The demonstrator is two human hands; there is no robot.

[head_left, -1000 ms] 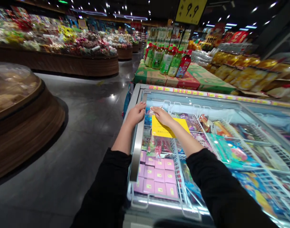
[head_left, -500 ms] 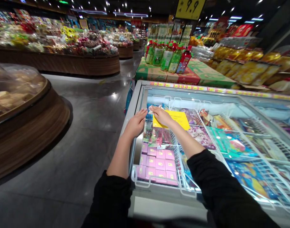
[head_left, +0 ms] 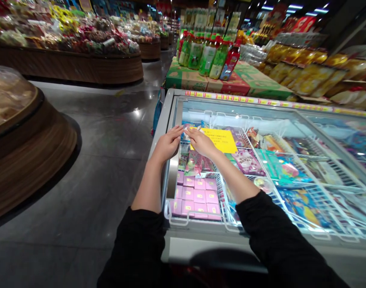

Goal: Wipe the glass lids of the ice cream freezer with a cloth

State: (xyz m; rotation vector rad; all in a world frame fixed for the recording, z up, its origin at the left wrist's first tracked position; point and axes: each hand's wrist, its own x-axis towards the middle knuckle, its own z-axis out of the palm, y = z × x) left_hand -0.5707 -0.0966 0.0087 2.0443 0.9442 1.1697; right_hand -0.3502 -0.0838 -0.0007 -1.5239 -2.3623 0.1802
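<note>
My left hand (head_left: 168,143) rests with outstretched fingers on the left metal edge of a chest freezer (head_left: 183,94), its fingertips close to the other hand. My right hand (head_left: 201,142) lies flat over the freezer's glass top, overlapping the left part of a yellow paper sign (head_left: 221,140). Something small and white, perhaps a tissue, shows at its fingertips; what lies beneath the palm is hidden. Below the glass, pink boxes (head_left: 199,196) fill the near left wire basket, and a purple packet (head_left: 249,162) lies to the right.
Green and red drink bottles (head_left: 214,56) stand on cartons (head_left: 190,80) behind the freezer. A wood-sided display (head_left: 33,148) curves at the left beside the grey floor (head_left: 111,160). Farther back is a long counter of wrapped goods (head_left: 89,66). Bagged yellow goods (head_left: 309,76) are stacked at right.
The view has tilted down and shifted slightly, so the scene sits higher in the picture. My right hand has moved a little nearer along the yellow sign. My left hand stays at the edge.
</note>
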